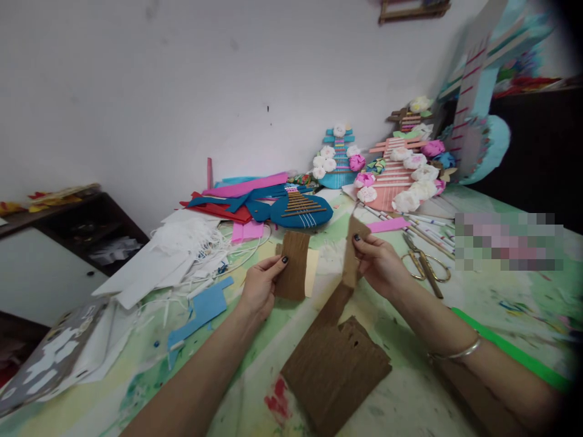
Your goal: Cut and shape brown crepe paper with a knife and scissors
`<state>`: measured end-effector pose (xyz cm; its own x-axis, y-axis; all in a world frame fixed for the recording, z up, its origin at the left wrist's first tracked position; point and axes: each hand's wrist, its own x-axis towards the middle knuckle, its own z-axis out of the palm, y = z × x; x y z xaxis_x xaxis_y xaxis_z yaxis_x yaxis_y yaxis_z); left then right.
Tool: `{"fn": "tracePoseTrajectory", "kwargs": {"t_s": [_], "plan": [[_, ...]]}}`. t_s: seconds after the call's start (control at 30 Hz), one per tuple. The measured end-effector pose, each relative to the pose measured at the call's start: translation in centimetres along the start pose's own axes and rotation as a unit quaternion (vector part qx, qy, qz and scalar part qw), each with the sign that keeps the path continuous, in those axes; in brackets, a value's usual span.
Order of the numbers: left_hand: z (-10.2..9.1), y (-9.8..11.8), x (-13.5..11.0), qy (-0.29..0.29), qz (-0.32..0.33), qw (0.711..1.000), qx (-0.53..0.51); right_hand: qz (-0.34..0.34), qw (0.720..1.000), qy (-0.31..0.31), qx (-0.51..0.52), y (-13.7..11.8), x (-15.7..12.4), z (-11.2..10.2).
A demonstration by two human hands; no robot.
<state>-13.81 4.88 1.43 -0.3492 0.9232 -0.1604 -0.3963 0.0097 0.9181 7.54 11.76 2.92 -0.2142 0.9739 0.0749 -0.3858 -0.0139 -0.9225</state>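
Note:
My left hand point(260, 286) pinches a small rectangle of brown textured paper point(294, 267) between thumb and fingers. A cream strip point(311, 274) shows along its right edge. In my right hand point(379, 266) is a narrow, folded brown strip point(351, 261), held upright under the thumb. Its lower end meets a larger brown textured sheet point(337, 376) with a ragged upper edge, lying on the table below; whether the two are joined I cannot tell. Gold-handled scissors point(426, 267) lie right of my right hand. A blue card cutout point(203, 315) lies left of my left hand.
Flower-trimmed instrument models in blue point(339, 173) and pink point(394, 173) stand against the wall. A dark blue one point(300, 210) lies before them. White sheets and shreds point(182, 243) pile at left. Pens point(430, 227) lie at right, and a green strip point(510, 349) passes under my right forearm.

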Motion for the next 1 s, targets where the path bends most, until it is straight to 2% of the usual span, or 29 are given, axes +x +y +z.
{"fn": "tracePoseTrajectory", "kwargs": {"t_s": [0.2, 0.27, 0.4, 0.47, 0.6, 0.67, 0.77, 0.9, 1.0], "plan": [[1.1, -0.1, -1.3, -0.050, 0.004, 0.999, 0.013, 0.032, 0.993, -0.098, -0.050, 1.7, -2.2, 2.8], [1.4, -0.1, -1.6, -0.072, 0.006, 0.997, 0.027, 0.024, 0.992, -0.091, -0.088, 2.0, -2.4, 3.1], [1.5, -0.3, -1.8, -0.121, 0.020, 0.988, 0.096, -0.030, 0.986, -0.027, -0.160, 2.0, -2.1, 2.7], [1.4, -0.5, -1.7, -0.132, 0.033, 0.981, 0.138, -0.043, 0.984, -0.026, -0.174, 1.8, -2.1, 2.5], [0.5, -0.5, -0.6, -0.089, 0.086, 0.969, 0.212, -0.035, 0.981, -0.052, -0.181, 1.6, -1.6, 2.1], [-0.2, -0.3, 0.4, -0.046, 0.129, 0.956, 0.259, -0.045, 0.981, -0.029, -0.185, 1.6, -0.6, 1.4], [-1.3, -0.1, 2.1, 0.009, 0.180, 0.922, 0.343, -0.069, 0.978, 0.012, -0.199, 1.8, 1.6, 0.0], [-1.7, -0.5, 3.4, 0.019, 0.195, 0.887, 0.419, -0.103, 0.955, 0.058, -0.273, 2.1, 3.6, -1.7], [-1.4, -1.0, 3.4, 0.014, 0.194, 0.882, 0.428, -0.142, 0.925, 0.084, -0.344, 2.2, 3.1, -1.7]]}}
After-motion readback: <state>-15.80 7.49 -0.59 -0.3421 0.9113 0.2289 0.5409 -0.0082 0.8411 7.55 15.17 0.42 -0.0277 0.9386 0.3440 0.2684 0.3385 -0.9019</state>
